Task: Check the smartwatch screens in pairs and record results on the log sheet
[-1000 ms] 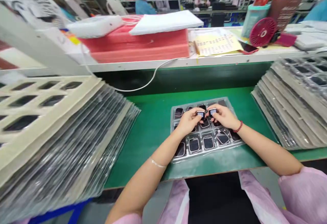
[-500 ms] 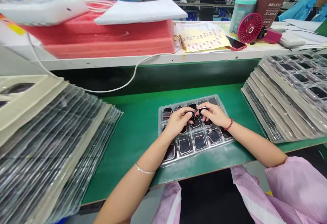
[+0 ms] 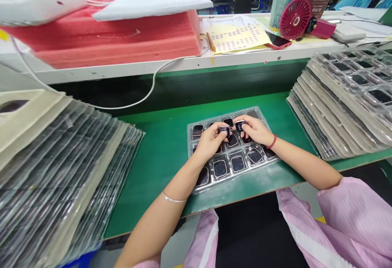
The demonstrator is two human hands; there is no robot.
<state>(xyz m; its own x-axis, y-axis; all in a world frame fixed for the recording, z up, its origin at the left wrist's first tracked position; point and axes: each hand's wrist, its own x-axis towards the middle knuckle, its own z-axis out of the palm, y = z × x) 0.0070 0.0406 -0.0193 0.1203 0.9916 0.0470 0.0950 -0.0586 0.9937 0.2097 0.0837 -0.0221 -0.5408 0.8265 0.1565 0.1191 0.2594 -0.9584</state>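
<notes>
Between the thumb and fingers of my left hand (image 3: pixel 212 140) is a smartwatch body (image 3: pixel 223 130) with a dark, rounded-square screen. My right hand (image 3: pixel 255 131) grips a second smartwatch body (image 3: pixel 240 125), its screen showing small light marks. Both hands are close together above a clear plastic tray (image 3: pixel 226 183) on the green work surface. Several dark watch pieces with pale rims lie in the tray's compartments, among them one (image 3: pixel 237 163) near the front and a tilted one (image 3: pixel 255 156) to its right. My hands and wrists hide some compartments.
Tall stacks of trays stand at the left (image 3: pixel 76 166) and right (image 3: pixel 339 117). Behind, a white shelf (image 3: pixel 239 60) bears pink foam (image 3: pixel 122 43), papers, a phone (image 3: pixel 278 40) and a magenta fan (image 3: pixel 295 18). A white cable (image 3: pixel 151 86) hangs down behind the green surface (image 3: pixel 153 170).
The watch bodies in both hands have tilted so that their screens show more, with light marks now on them. The whole view has shifted slightly.
</notes>
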